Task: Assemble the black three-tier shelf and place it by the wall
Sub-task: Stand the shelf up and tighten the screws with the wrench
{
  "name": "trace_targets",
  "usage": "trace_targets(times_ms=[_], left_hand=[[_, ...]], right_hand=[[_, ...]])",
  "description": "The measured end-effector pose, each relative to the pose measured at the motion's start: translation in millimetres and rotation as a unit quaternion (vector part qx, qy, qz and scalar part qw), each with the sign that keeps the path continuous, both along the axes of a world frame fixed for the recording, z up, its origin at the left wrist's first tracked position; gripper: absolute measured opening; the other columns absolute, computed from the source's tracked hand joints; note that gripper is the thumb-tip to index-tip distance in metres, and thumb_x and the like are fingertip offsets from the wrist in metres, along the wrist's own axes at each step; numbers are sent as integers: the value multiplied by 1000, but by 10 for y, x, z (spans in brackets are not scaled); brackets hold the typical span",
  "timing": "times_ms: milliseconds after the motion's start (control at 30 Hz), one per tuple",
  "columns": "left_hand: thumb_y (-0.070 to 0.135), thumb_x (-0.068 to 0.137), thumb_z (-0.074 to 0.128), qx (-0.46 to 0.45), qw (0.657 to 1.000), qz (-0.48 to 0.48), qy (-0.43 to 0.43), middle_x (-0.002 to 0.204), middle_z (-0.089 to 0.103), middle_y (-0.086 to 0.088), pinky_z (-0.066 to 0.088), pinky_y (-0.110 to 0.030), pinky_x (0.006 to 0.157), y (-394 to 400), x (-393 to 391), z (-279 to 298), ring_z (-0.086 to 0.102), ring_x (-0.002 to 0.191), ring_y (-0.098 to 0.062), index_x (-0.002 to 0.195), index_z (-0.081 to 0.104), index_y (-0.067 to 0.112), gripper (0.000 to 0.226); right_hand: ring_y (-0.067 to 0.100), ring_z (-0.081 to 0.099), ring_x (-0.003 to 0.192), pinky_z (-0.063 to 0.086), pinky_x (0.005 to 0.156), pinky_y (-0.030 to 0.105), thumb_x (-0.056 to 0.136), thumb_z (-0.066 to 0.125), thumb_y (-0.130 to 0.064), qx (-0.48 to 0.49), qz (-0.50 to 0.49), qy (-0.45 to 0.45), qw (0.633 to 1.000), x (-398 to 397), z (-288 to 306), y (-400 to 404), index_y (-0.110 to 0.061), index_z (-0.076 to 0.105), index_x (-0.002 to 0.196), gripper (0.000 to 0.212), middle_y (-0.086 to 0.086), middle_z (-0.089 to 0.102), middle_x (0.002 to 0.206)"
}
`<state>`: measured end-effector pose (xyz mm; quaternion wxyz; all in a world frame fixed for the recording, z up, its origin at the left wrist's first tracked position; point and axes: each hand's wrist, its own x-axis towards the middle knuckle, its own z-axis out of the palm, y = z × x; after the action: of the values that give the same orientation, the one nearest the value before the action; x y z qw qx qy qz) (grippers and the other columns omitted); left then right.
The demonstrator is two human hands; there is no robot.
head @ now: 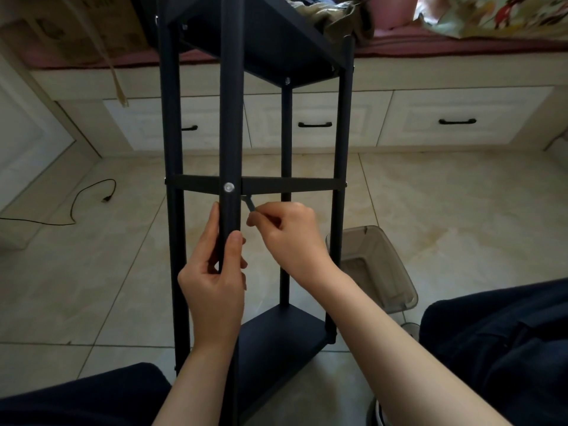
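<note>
The left hand [215, 272] is gripping the shelf [276, 333] post while the right hand [285, 232] is pinching a hex key [249, 203], which is risking slipping off the screw.

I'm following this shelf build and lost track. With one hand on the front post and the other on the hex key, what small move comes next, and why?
Probably another turn of the hex key. The right hand pinches it just beneath the crossbar, beside the front post, which the left hand grips to steady it. The key's tip is hidden, so whether the bolt is already tight cannot be told.
</note>
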<state>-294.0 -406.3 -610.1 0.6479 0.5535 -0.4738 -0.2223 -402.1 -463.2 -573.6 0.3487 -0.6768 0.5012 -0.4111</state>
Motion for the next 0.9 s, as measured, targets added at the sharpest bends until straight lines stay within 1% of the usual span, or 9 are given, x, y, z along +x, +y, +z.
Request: trace_targets(times_ms=[67, 133, 367, 467, 567, 667, 733, 833, 900], left_hand=[[35, 97, 58, -1, 1000, -1, 5, 87, 70, 5, 50, -26, 49, -5, 4, 3, 60, 63, -16, 143, 55, 29, 47], [34, 97, 58, -3, 1000, -1, 7, 87, 69, 3, 50, -27, 48, -8, 10, 2, 59, 62, -16, 143, 55, 29, 46], [27, 99, 58, -2, 1000, 1, -7, 87, 69, 3, 51, -30, 49, -9, 18, 2, 61, 64, -19, 144, 54, 24, 45], [25, 100, 58, 0, 1000, 3, -10, 89, 70, 5, 51, -30, 50, -13, 14, 0, 61, 65, -18, 144, 54, 24, 44], [25, 100, 58, -1, 1000, 4, -10, 90, 70, 4, 52, -27, 49, -10, 16, 2, 62, 65, -17, 144, 55, 24, 44], [23, 101, 58, -4, 1000, 4, -10, 91, 71, 1, 51, -26, 49, -3, 25, 12, 61, 64, -17, 143, 55, 28, 42], [23, 101, 58, -7, 1000, 4, -12, 90, 71, 0, 51, -25, 49, 4, 34, 18, 61, 64, -17, 142, 55, 32, 42], [27, 100, 58, -12, 1000, 4, -17, 90, 70, 0, 51, -24, 49, 6, 42, 22, 62, 65, -18, 143, 55, 30, 43], [30, 99, 57, -15, 1000, 3, -20, 92, 70, -2, 51, -24, 49, 3, 43, 23, 62, 65, -18, 143, 55, 28, 44]], right_hand=[[8, 66, 78, 52, 73, 17, 99, 56, -15, -5, -1, -4, 1000, 15, 18, -19, -9, 75, 100, 20, 0, 74, 91], [11, 68, 79, 53, 75, 19, 98, 57, -16, -8, -1, -9, 1000, 29, 32, -37, -10, 76, 101, 20, 1, 75, 90], [16, 66, 66, 53, 68, 26, 97, 60, -18, -11, -3, -31, 999, 77, -5, -69, -11, 77, 91, 19, 4, 71, 73], [10, 66, 67, 52, 68, 17, 97, 60, -16, -18, -2, -52, 998, 132, -44, -98, -8, 76, 84, 22, 3, 71, 72], [-3, 63, 68, 47, 67, 7, 96, 62, -14, -26, 2, -69, 997, 204, -83, -119, -6, 76, 87, 18, 1, 73, 76], [-8, 61, 68, 45, 66, 4, 94, 64, -15, -34, -3, -94, 995, 279, -118, -142, -6, 77, 90, 16, 0, 73, 77], [-1, 64, 71, 50, 67, 9, 94, 64, -17, -30, -3, -106, 994, 325, -142, -163, -9, 77, 91, 16, -1, 73, 77], [8, 67, 70, 57, 71, 27, 95, 63, -18, -23, -4, -116, 993, 383, -181, -200, -10, 76, 92, 15, -5, 70, 73], [1, 65, 68, 56, 70, 22, 95, 63, -15, -29, -9, -127, 991, 411, -205, -221, -9, 75, 91, 14, -16, 64, 69]])
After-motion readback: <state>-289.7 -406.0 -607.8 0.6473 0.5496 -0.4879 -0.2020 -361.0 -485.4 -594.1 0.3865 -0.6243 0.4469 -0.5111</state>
